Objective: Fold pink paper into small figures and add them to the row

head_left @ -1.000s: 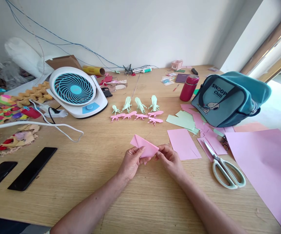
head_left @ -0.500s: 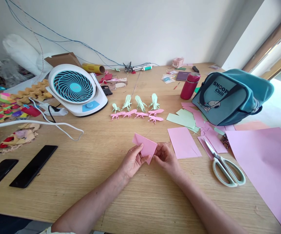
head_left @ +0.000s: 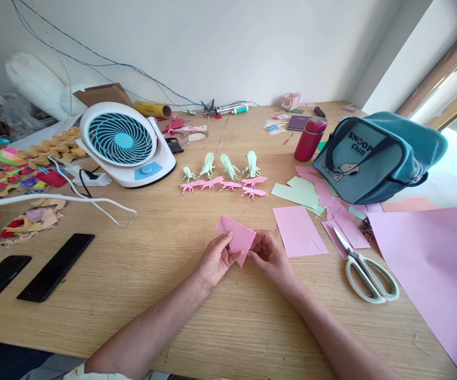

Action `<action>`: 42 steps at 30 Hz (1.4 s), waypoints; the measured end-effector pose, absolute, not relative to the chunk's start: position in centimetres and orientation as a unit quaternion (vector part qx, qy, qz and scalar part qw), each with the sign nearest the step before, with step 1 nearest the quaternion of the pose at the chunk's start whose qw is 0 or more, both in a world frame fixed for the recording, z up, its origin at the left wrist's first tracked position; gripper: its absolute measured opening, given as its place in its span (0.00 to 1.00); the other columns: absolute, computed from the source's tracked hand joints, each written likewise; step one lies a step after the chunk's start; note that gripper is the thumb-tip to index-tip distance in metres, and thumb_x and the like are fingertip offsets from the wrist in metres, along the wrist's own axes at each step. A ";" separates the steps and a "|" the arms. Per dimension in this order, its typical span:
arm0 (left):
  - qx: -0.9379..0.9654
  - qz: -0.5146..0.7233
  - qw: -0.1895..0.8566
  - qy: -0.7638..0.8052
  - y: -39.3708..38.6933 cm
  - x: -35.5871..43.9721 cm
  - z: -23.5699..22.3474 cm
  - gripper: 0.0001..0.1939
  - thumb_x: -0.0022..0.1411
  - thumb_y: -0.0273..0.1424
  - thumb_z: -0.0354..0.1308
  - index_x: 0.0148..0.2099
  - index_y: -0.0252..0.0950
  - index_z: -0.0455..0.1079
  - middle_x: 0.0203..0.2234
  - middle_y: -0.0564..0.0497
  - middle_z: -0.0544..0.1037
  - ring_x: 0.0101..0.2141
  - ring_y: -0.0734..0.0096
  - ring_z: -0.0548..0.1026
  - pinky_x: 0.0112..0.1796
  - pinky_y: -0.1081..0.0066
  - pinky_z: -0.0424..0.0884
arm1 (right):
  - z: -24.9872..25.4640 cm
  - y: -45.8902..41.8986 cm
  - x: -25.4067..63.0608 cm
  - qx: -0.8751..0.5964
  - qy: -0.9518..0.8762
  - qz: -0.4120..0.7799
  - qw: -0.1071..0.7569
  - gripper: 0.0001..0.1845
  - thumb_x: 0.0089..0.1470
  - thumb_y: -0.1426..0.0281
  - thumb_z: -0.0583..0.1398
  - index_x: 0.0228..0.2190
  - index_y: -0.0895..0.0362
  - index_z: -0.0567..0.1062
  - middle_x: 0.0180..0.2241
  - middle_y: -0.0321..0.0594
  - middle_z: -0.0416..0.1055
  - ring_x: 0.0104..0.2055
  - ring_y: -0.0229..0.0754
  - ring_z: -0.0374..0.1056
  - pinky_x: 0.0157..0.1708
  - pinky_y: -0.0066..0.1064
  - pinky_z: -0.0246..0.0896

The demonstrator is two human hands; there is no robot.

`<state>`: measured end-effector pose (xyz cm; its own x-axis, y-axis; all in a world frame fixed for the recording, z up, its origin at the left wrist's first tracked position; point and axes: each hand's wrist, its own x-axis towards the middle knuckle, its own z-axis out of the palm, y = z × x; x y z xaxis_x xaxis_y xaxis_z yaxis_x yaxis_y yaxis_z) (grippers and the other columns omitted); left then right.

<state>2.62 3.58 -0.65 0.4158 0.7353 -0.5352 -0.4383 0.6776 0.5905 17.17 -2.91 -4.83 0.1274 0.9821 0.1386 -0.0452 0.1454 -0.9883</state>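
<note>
Pink paper (head_left: pixel 243 237) is shifting, right end blunter than before.
I'm pinching it with the left hand (head_left: pixel 215 259), curling the right hand (head_left: pixel 272 258) at its edge, grip unclear.

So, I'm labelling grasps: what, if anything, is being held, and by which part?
A folded pink paper: the left hand holds it by its lower left side. The right hand is at its right edge; whether it grips there is unclear.

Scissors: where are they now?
In the head view, the scissors lie on the right side of the table, between the right hand and the large pink sheet.
</note>
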 end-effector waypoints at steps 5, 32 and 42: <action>0.190 0.357 0.821 0.403 3.5 2.6 -0.7 0.05 0.63 0.24 0.59 0.42 0.29 0.73 0.34 0.45 0.81 0.29 0.72 0.79 0.26 0.76 0.79 | -4.7 -3.0 17.0 -0.484 -0.481 0.447 0.579 0.17 0.55 0.64 0.63 0.45 0.52 0.68 0.34 0.37 0.70 0.33 0.39 0.67 0.33 0.31 0.66; 0.271 0.379 0.787 0.404 2.9 2.9 -1.0 0.15 0.45 0.28 0.73 0.35 0.29 0.75 0.29 0.49 0.80 0.27 0.75 0.78 0.25 0.79 0.77 | -5.2 -3.1 17.7 -0.518 -0.495 0.416 0.560 0.10 0.58 0.62 0.60 0.29 0.55 0.71 0.26 0.36 0.69 0.28 0.38 0.63 0.29 0.29 0.59; 0.338 0.379 0.748 0.427 2.7 2.9 -0.8 0.20 0.39 0.35 0.75 0.32 0.29 0.75 0.24 0.51 0.77 0.22 0.78 0.71 0.18 0.80 0.67 | -4.7 -2.9 17.8 -0.526 -0.445 0.413 0.595 0.12 0.56 0.59 0.62 0.30 0.55 0.71 0.26 0.34 0.66 0.27 0.37 0.61 0.28 0.28 0.56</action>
